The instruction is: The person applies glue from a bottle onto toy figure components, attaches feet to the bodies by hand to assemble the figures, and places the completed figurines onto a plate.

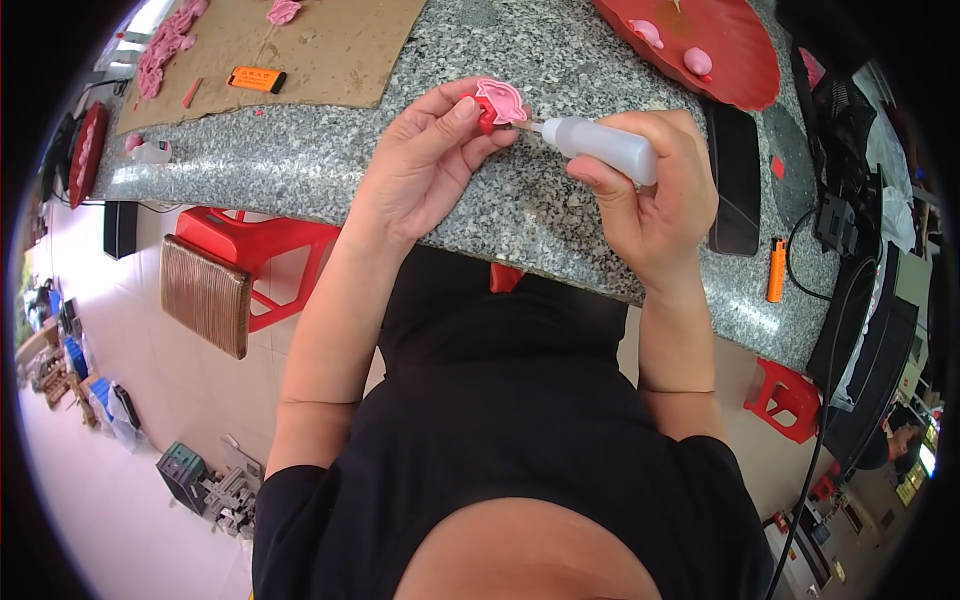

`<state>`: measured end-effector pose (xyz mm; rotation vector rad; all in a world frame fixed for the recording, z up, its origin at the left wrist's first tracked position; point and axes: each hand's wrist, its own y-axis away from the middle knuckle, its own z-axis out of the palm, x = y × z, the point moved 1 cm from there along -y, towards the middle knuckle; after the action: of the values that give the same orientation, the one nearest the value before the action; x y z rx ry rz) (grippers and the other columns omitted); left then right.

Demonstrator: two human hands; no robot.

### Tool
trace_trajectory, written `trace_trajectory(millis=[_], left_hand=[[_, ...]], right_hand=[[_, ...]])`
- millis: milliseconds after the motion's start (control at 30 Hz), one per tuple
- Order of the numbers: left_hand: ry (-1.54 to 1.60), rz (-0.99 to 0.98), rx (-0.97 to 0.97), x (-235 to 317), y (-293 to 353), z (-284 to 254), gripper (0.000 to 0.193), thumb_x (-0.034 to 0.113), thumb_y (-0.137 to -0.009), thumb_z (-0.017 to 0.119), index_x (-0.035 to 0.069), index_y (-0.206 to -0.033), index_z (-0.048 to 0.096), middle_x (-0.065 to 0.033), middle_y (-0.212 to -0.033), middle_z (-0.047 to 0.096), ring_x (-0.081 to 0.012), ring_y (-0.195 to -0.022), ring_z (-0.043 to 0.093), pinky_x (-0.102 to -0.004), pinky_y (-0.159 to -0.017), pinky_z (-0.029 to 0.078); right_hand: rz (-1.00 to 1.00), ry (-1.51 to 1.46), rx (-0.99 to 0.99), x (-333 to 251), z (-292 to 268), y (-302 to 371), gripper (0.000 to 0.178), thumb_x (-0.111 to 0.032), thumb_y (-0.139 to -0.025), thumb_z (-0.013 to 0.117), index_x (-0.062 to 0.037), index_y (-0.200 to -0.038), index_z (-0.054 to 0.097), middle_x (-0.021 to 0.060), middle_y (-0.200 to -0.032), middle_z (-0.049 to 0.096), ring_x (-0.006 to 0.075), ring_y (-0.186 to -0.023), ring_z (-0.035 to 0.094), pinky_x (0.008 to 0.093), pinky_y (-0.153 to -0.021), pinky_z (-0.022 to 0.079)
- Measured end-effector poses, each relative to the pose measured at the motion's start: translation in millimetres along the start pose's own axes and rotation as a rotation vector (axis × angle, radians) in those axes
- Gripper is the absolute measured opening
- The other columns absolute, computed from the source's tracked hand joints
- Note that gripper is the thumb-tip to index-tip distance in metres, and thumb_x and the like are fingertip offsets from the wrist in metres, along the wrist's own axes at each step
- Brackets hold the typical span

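Over the near part of the speckled grey table, the left hand has its grip clamped, thumb against fingers, on a pink-and-red piece held above the stone. From the other side, the right hand is wrapped around a translucent squeeze bottle, tilted so its thin nozzle points at the piece's lower right side; whether the tip touches cannot be told. Just beside the right hand lies a dark flat slab, with a slim orange object to the right of its lower end. Farther off on the left, a brown cardboard sheet bears an orange-and-black packet and a heap of pink pieces. Opposite, at the far right, a red tray holds rounded pink pieces.
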<state>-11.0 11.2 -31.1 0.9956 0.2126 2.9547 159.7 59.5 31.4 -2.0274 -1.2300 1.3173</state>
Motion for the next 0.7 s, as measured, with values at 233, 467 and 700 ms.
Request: trace_trajectory(millis=[233, 467, 700], left_hand=[[0.005, 0.003, -0.002, 0.0, -0.3, 1.1, 0.028, 0.011, -0.086, 0.049, -0.004, -0.110, 0.046, -0.0186, -0.108, 0.052, -0.0209, -0.096, 0.056, -0.0280, -0.085, 0.048], [-0.009, 0.002, 0.008, 0.1, 0.0, 0.1, 0.029, 0.011, -0.086, 0.049, -0.004, -0.111, 0.045, -0.0182, -0.108, 0.053, -0.0204, -0.095, 0.056, -0.0277, -0.085, 0.048], [-0.012, 0.007, -0.018, 0.4, -0.4, 0.6, 0.028, 0.010, -0.086, 0.049, -0.004, -0.110, 0.046, -0.0174, -0.107, 0.053, -0.0196, -0.093, 0.056, -0.0272, -0.084, 0.048]], right_hand=[[0.010, 0.013, 0.002, 0.2, -0.7, 0.6, 0.031, -0.014, -0.065, 0.072, -0.0019, -0.086, 0.054, 0.0053, -0.076, 0.057, 0.0189, -0.062, 0.051, 0.0261, -0.050, 0.042], [-0.011, 0.005, -0.006, 0.7, 0.8, 0.2, 0.031, -0.015, -0.065, 0.072, -0.0019, -0.087, 0.054, 0.0050, -0.076, 0.057, 0.0190, -0.062, 0.051, 0.0260, -0.049, 0.042], [-0.003, 0.003, -0.002, 0.3, -0.8, -0.9, 0.030, -0.014, -0.065, 0.072, -0.0018, -0.086, 0.054, 0.0050, -0.076, 0.057, 0.0189, -0.062, 0.051, 0.0260, -0.049, 0.042]])
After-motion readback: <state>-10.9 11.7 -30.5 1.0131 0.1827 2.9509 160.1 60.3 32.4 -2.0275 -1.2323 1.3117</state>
